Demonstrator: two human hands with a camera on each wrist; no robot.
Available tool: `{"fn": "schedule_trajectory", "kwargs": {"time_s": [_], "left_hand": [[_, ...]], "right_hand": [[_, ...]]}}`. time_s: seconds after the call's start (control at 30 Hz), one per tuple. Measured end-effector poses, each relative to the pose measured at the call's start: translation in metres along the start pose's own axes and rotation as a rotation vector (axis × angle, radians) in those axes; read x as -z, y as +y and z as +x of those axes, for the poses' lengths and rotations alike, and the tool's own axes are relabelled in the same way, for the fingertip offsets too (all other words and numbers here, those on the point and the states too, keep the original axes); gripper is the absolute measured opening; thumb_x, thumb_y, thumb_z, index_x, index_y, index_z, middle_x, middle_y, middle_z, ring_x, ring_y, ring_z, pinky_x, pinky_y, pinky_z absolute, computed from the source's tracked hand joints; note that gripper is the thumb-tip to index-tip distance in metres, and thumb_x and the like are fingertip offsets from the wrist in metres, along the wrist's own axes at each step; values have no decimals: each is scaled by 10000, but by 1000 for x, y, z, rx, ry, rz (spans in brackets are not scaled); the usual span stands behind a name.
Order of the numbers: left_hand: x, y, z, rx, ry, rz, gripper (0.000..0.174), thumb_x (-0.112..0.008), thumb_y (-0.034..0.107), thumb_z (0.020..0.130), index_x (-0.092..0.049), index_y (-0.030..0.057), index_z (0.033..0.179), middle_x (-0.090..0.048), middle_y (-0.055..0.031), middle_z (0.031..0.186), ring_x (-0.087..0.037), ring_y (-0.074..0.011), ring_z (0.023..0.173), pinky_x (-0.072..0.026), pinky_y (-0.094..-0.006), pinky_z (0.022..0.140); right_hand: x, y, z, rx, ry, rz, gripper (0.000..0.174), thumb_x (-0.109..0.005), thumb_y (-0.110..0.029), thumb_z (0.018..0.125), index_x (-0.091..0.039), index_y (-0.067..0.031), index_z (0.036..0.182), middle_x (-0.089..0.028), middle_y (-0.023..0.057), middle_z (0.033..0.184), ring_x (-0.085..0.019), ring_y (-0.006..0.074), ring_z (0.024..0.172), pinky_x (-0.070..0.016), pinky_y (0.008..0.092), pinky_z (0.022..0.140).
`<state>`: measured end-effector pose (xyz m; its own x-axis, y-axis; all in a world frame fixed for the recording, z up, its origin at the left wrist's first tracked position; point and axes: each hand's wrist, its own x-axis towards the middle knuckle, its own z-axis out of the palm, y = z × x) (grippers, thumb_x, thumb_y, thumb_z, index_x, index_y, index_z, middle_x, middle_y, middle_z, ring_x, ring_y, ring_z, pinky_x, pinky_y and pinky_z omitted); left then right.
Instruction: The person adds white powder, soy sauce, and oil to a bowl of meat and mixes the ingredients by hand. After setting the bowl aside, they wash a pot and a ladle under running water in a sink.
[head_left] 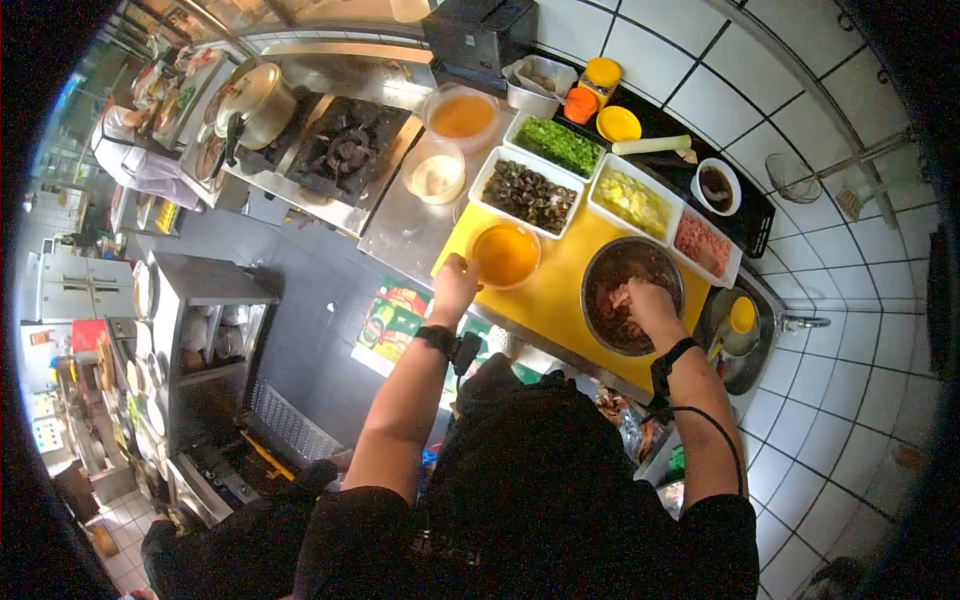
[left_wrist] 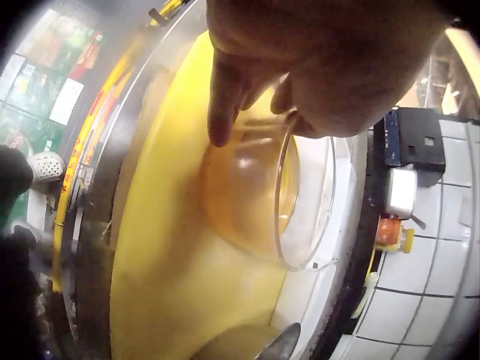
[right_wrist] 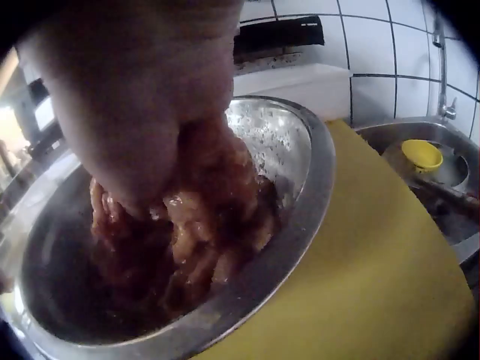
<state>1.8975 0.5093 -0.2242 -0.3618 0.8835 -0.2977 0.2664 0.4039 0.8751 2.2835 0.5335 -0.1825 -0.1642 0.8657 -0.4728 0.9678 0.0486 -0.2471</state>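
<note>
My left hand (head_left: 456,285) pinches the rim of a clear plastic bowl (left_wrist: 279,217) holding amber liquid, which stands on a yellow cutting board (head_left: 552,300). In the left wrist view the thumb and fingers straddle that rim. On the right, my right hand (head_left: 650,305) reaches down into a steel mixing bowl (right_wrist: 319,176). Its fingers grip a clump of wet, reddish sliced meat (right_wrist: 195,225), and the fingertips are hidden in it. More meat lies in the bottom of the steel bowl.
Behind the board stand white tubs of dark pieces (head_left: 528,195), chopped greens (head_left: 556,146), yellow slices (head_left: 632,200) and pink minced meat (head_left: 704,243). Two more clear tubs and a gas burner (head_left: 347,148) are to the left. A sink (right_wrist: 450,176) with a yellow bowl lies right.
</note>
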Motion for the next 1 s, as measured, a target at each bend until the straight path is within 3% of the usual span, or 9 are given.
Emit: {"fn": "schedule_trajectory", "kwargs": {"time_s": [0.2, 0.3, 0.4, 0.43, 0.5, 0.63, 0.77, 0.87, 1.0], "left_hand": [[14, 29, -6, -169, -23, 271, 265, -571, 165, 873, -622, -85, 805, -659, -253, 678, -708, -351, 631, -563, -427, 609], [20, 9, 3, -123, -87, 213, 254, -572, 158, 868, -619, -71, 769, -648, -257, 652, -708, -352, 631, -558, -436, 606], [35, 15, -3, -128, -103, 314, 233, -574, 136, 846, -614, -64, 733, -641, -260, 651, -702, -373, 656, -551, -452, 640], [40, 28, -11, -174, -95, 340, 235, -573, 138, 842, -616, -63, 730, -641, -258, 652, -697, -380, 659, -547, -454, 641], [46, 35, -20, -226, -88, 363, 236, -573, 140, 838, -617, -63, 727, -642, -256, 653, -693, -388, 662, -544, -455, 641], [50, 29, -32, -189, -88, 297, 251, -563, 142, 841, -617, -73, 725, -643, -268, 673, -681, -394, 648, -531, -452, 619], [50, 23, -52, -216, -59, 319, 262, -549, 132, 856, -609, -89, 731, -645, -272, 683, -686, -365, 632, -529, -425, 593], [55, 53, -87, -124, -93, 253, 276, -545, 147, 871, -619, -90, 751, -642, -267, 679, -694, -341, 638, -520, -418, 582], [57, 25, -116, -122, -69, 231, 301, -558, 173, 888, -619, -90, 756, -637, -252, 653, -677, -301, 600, -516, -401, 573]], "right_hand": [[20, -27, -24, 55, -44, -208, 172, -622, -208, 882, -663, -47, 926, -692, 220, 907, -636, 327, 1053, -485, 469, 924], [-19, -4, -27, 319, 501, -416, 377, -686, -107, 857, -553, 71, 1162, -620, 291, 1082, -628, 415, 1026, -539, 427, 818], [-33, 17, -16, 163, 520, -380, 279, -558, -277, 920, -702, -39, 909, -715, 190, 912, -660, 305, 1030, -507, 425, 903], [5, -4, -25, 19, 201, -23, 209, -587, -129, 883, -632, 19, 1024, -665, 236, 1029, -646, 357, 1025, -523, 433, 862], [3, 15, -8, -37, -105, -139, 246, -584, -30, 886, -566, 79, 1105, -619, 277, 1128, -641, 401, 1015, -547, 443, 810], [25, -3, -12, -139, -125, -211, 360, -669, -170, 872, -557, 92, 1094, -624, 272, 1106, -655, 398, 968, -549, 455, 812], [10, -27, -22, 14, 107, -91, 747, -847, -354, 672, -562, -39, 1286, -476, 301, 1372, -541, 494, 1166, -497, 517, 950], [-11, -24, -17, 256, 120, -164, 714, -821, -323, 711, -564, -175, 1361, -342, 230, 1509, -405, 555, 1283, -430, 561, 1046], [-19, -10, 3, 460, 219, -185, 293, -559, -36, 867, -671, -74, 1135, -582, 220, 1195, -559, 432, 1140, -516, 457, 919]]}}
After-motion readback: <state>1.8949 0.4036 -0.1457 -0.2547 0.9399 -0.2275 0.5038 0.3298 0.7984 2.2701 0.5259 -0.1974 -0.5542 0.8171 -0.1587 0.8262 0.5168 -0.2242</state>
